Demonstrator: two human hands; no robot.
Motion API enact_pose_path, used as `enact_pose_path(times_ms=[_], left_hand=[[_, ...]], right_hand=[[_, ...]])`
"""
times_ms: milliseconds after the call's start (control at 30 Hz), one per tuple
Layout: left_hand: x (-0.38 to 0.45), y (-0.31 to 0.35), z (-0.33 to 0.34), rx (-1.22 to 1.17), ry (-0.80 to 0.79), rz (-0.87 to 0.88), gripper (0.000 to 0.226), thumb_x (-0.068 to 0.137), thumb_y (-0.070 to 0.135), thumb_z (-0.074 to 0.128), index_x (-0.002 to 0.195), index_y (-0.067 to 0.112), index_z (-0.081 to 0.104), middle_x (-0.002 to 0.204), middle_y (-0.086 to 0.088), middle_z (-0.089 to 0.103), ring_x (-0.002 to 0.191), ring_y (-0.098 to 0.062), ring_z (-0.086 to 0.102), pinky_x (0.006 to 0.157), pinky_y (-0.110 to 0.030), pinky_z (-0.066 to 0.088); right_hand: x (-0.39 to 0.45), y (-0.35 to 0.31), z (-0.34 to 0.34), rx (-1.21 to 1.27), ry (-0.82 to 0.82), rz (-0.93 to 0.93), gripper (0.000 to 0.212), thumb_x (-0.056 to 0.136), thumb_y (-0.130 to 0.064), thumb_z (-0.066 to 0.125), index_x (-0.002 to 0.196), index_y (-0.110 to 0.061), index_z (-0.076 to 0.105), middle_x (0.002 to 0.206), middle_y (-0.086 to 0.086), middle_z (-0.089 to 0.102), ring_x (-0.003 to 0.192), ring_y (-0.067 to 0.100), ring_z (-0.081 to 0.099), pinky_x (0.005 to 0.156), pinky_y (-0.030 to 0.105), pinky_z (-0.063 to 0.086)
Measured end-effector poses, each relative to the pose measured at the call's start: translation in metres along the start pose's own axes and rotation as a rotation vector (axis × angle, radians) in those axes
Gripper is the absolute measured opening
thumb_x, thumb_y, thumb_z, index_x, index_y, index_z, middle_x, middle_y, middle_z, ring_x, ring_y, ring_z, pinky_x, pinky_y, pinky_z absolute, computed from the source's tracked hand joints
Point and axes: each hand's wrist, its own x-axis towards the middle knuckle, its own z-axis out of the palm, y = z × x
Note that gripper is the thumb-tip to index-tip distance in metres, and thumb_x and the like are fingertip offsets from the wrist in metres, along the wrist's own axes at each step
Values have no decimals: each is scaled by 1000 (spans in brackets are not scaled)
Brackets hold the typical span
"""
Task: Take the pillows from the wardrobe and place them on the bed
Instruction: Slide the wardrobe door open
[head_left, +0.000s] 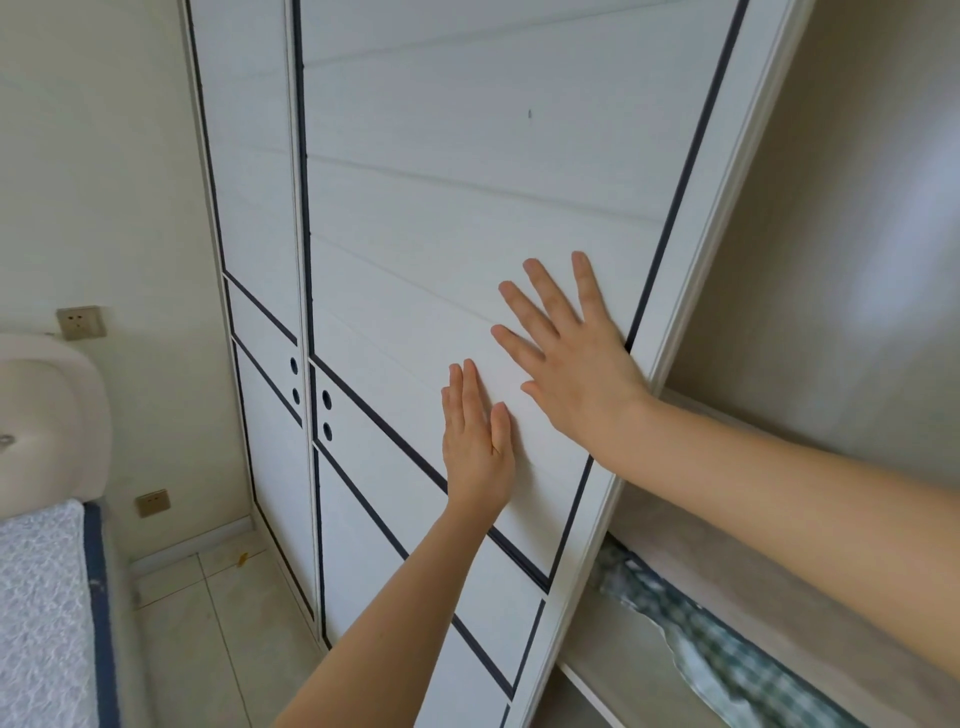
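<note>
Both hands lie flat, fingers straight and gripping nothing, on the smooth white door (441, 218) of the wardrobe (810, 218), a grooved panel edged with thin dark lines: the left hand (475, 447) with fingers together, the right hand (576, 358) with fingers spread, its heel at the door's right edge. To the right, in the open part under a pale wood-grain shelf (769, 551), a soft green-and-white checked pillow (727, 644) shows. At far left is the bed (41, 597), with a textured white mattress edged in dark blue and a rounded padded headboard (47, 415), beside glossy floor tiles (218, 623).
</note>
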Motion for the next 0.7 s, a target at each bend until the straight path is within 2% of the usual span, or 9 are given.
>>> enact_pose_path(times_ms=[100,267,367,433,500,567,633,700], left_hand=[[4,-5,-10,22,-56,21,55,106,30,24,157,23,4,166,4,0,151,-9,-9,122,-30,-4],[3,-7,-25,18,-128,-8,57,105,31,30,157,26,8,166,7,4,151,-11,-6,122,-32,-1],[-6,-1,-29,-22,-57,-20,57,101,19,40,154,25,21,161,7,23,150,-13,13,120,-32,16],[-17,5,-31,9,36,56,53,96,11,45,147,23,34,148,9,41,140,-10,30,110,-24,29],[-30,11,-31,-17,87,113,48,93,9,46,138,24,43,129,15,48,128,-7,40,99,-10,30],[-43,18,-31,-62,98,152,43,90,13,43,131,28,46,116,22,49,119,-5,45,94,-4,31],[-58,23,-30,-86,95,202,40,90,17,40,126,32,47,114,28,48,113,-7,49,93,-5,33],[-74,28,-25,-90,70,272,37,91,18,40,123,36,46,113,32,46,111,-7,52,93,-9,37]], right_hand=[[2,-1,-2,19,-10,11,68,95,-55,11,150,-22,-11,156,19,-22,138,50,-24,102,73,-17],[1,1,-12,146,-46,21,67,97,-49,24,152,-21,-3,158,17,-16,140,47,-21,104,70,-17],[-6,3,-23,369,-41,51,63,98,-39,28,152,-16,6,160,15,2,143,42,-15,110,63,-12],[-19,4,-32,559,-2,65,61,98,-38,28,151,-13,12,159,14,12,145,37,-9,114,56,-9],[-38,6,-38,713,87,43,56,97,-33,34,147,-9,26,154,14,28,147,33,4,117,49,1],[-61,11,-38,808,230,67,46,94,-25,43,135,-5,47,140,14,49,141,32,27,115,47,18],[-86,14,-31,893,358,136,37,89,-18,50,122,-4,59,124,13,61,131,33,43,110,46,32],[-110,15,-20,953,413,201,32,89,-15,51,116,-5,62,115,11,64,123,32,50,105,44,37]])
